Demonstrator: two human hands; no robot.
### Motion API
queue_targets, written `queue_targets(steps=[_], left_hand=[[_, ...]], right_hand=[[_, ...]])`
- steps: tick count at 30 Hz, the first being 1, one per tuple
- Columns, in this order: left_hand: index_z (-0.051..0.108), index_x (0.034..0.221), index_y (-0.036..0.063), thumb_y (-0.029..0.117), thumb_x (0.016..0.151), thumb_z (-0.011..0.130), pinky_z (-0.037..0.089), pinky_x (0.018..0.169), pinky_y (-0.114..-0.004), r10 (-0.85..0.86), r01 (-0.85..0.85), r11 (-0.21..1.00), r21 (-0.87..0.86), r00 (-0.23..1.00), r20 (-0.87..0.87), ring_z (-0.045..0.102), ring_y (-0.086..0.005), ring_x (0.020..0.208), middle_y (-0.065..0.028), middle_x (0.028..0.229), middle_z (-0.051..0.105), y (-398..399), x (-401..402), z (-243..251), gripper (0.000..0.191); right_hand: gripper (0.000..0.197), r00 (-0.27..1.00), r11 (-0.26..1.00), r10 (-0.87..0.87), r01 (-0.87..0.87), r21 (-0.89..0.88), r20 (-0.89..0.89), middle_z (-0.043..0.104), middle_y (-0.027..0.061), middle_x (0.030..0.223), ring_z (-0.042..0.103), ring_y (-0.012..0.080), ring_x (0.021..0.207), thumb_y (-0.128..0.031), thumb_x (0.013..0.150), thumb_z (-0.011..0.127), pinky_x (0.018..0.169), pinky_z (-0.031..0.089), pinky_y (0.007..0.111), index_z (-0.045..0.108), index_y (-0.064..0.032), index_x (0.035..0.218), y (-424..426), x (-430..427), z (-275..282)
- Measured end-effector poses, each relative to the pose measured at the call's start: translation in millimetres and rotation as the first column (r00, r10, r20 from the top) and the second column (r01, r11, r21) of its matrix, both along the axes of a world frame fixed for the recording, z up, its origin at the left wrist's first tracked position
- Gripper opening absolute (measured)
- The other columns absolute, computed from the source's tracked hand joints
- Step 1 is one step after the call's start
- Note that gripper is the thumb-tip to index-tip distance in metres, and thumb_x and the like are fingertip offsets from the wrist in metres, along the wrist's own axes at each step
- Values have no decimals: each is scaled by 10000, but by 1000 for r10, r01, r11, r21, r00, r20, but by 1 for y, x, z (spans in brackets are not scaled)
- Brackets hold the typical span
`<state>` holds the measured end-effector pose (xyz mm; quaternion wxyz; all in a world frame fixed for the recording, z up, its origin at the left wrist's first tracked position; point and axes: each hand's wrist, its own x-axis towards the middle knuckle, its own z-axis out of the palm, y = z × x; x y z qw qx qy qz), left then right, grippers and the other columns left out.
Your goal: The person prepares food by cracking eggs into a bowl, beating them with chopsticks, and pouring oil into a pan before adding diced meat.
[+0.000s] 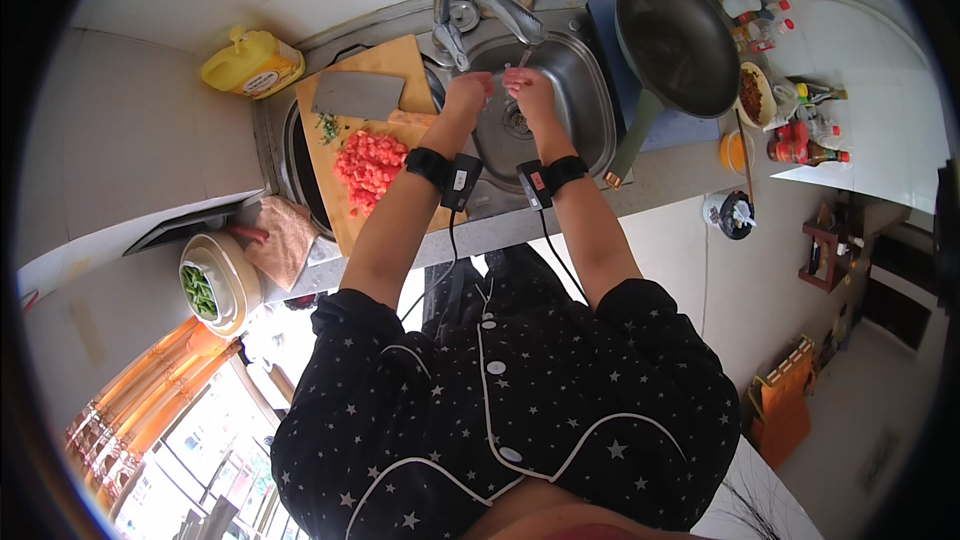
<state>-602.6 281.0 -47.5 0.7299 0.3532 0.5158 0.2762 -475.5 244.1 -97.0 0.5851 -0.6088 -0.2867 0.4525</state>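
Observation:
Both my hands are over a stainless steel sink (581, 124), below a chrome faucet (495, 4) with water running. My right hand (529, 88) is under the stream, its fingers curled. Near the basin's left side is my left hand (470, 92), fingers bent and seemingly holding nothing; a gap separates the two hands. Left of them lies a wooden cutting board (416, 64) bearing a cleaver (358, 94), diced tomato (369, 165) and chopped green herbs (328, 127). How far the fingers of each hand are closed is hard to make out.
On the right, a wok (675, 45) rests over a blue board (679, 129), near bottles (806, 154) and a bowl of brown food (754, 95). A yellow jug (255, 64), a brown cloth (281, 240) and a bowl of green vegetables (199, 291) are at left.

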Motion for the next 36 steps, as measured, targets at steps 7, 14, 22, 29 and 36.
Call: queue_targets(steps=[7,14,22,29,36], left_hand=[[551,936,36,140,798,458,394,628,-245,217,-218,976,18,975,48,571,-135,791,-64,887,610,-2,-12,25,197],[572,839,75,288,832,555,374,499,-236,327,-322,932,164,945,1,587,-98,672,3,744,616,-4,-7,0,214],[613,789,5,188,756,612,462,574,-272,333,-281,930,238,918,-215,593,-148,589,-79,644,611,0,-4,-39,186],[597,950,-19,133,759,582,475,668,-283,362,-135,846,516,856,-368,611,-177,725,-114,852,626,-46,-63,-3,245],[610,931,34,123,760,534,467,718,-324,484,-155,832,533,671,-561,607,-249,821,-140,874,627,-88,-178,7,208]], right_hand=[[174,995,997,-47,52,-54,88,622,116,817,613,188,713,30,751,494,612,476,267,595,3,890,6,0,14],[199,747,985,-2,114,-126,664,615,96,697,599,240,626,-175,660,688,600,459,331,613,-35,779,-24,-6,21],[209,648,961,175,52,-273,742,619,148,800,589,291,764,-151,644,670,678,453,361,606,-30,801,-51,-16,19],[222,488,905,237,-426,-8,840,596,168,881,536,330,865,-66,696,580,796,418,395,607,-24,913,-24,-66,29],[377,55,808,369,-512,-291,928,494,100,1022,450,297,1004,-123,688,651,798,416,408,535,-74,1043,5,-145,24]])
